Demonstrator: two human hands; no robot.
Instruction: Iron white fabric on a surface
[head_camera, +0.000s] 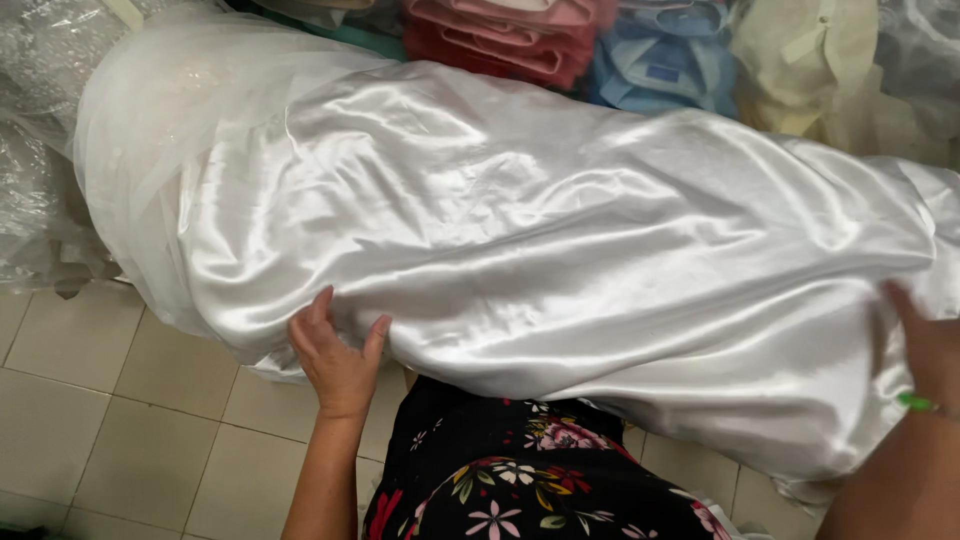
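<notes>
A large bundle of shiny white satin fabric (560, 220) lies across the view, with sheer white tulle (140, 120) over its left end. My left hand (335, 360) presses against the lower edge of the satin, fingers spread and tucked under a fold. My right hand (925, 345) rests on the satin at the right edge of the view, fingers partly hidden by the cloth. A green band (915, 403) circles the right wrist. My dark floral garment (520, 470) shows below the bundle.
Behind the bundle are stacks of folded clothes: pink (500, 35), blue (665, 55) and cream (810, 60). Clear plastic bags (40, 150) sit at the left. Beige floor tiles (120, 400) show at lower left.
</notes>
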